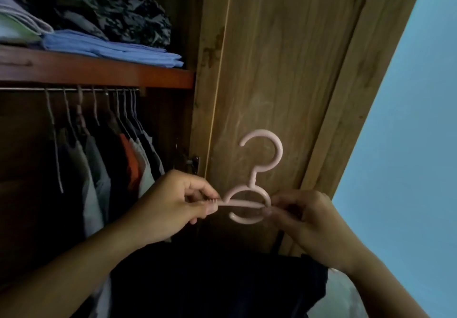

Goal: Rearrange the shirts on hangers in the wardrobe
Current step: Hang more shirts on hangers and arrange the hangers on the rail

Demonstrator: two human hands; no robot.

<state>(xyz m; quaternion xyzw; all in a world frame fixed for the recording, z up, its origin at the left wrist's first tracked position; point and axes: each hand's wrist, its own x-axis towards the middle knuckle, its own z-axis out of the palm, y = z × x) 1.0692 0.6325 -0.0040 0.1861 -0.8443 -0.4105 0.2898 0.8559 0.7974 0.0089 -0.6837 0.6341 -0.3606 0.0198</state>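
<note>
Both hands, left hand (183, 201) and right hand (304, 216), pinch the pink hanger (249, 201) by its ends, and twisting could snap it or drop it onto the dark shirt (217, 280).

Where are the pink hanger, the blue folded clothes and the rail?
hanger (268, 142), head view, on its hook curve.
blue clothes (111, 49), head view, middle of the folded stack.
rail (24, 90), head view, bare left stretch.

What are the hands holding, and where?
Both hold the pink hanger. The left hand pinches its left arm; the right hand pinches the ring's right side.
</note>
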